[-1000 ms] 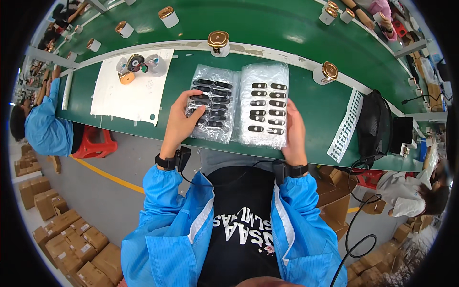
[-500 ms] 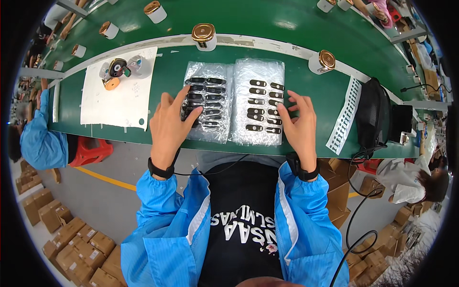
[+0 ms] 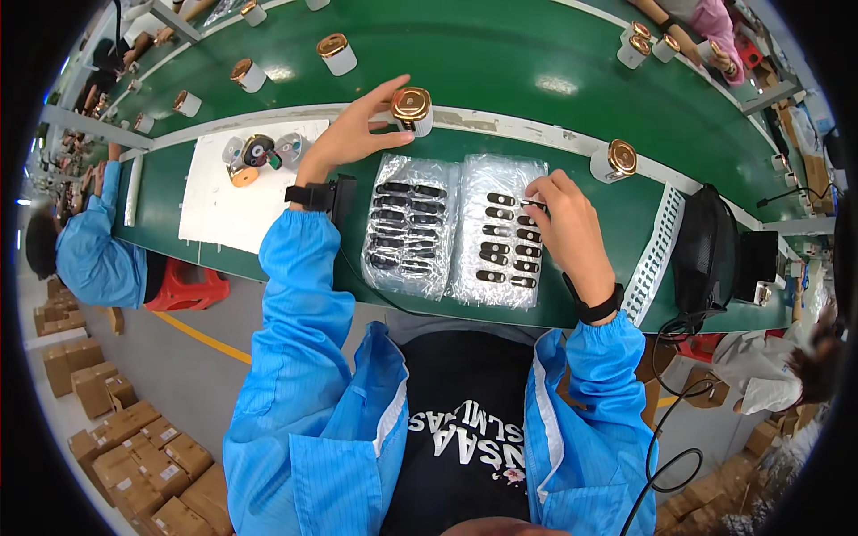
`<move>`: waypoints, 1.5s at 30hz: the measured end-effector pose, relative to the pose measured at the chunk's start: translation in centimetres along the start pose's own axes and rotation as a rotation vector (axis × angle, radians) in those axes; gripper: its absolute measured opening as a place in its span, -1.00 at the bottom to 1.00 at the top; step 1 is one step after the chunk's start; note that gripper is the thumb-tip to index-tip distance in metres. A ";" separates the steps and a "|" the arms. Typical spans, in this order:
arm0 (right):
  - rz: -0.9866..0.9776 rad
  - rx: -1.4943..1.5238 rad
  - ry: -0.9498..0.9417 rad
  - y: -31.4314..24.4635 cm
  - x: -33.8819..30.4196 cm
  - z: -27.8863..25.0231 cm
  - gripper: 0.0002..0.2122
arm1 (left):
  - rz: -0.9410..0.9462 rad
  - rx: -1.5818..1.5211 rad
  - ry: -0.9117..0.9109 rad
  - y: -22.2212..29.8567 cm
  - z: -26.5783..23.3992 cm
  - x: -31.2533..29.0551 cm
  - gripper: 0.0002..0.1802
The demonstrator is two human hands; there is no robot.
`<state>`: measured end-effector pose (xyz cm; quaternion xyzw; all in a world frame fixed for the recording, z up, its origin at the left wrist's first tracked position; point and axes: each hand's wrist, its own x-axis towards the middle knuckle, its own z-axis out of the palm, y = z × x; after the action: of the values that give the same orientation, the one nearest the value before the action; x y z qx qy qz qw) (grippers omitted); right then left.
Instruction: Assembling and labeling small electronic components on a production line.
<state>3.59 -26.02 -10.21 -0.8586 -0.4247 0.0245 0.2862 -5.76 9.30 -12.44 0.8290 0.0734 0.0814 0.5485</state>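
On the green table, the left hand grips one gold-capped white cylinder at the far edge. The right hand pinches a small black part over the right one of two clear blister trays; the left tray lies touching it.

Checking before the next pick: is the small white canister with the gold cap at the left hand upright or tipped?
Upright: the white canister shows its gold cap uppermost, left hand gripping its side.

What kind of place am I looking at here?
Likely a factory assembly line: a long green conveyor belt carrying white gold-capped cylinders, clear plastic trays of small black parts, and stacked brown cardboard boxes on the floor.
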 end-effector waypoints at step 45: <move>-0.072 0.780 0.492 -7.8 10.4 -7.3 -0.82 | 0.204 -0.981 -0.138 14.2 4.4 5.6 -0.34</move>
<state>6.74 -18.04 1.92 -0.6517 -0.3326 -0.0320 0.6809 1.07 1.02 -0.78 0.4802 -0.0911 0.1044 0.8661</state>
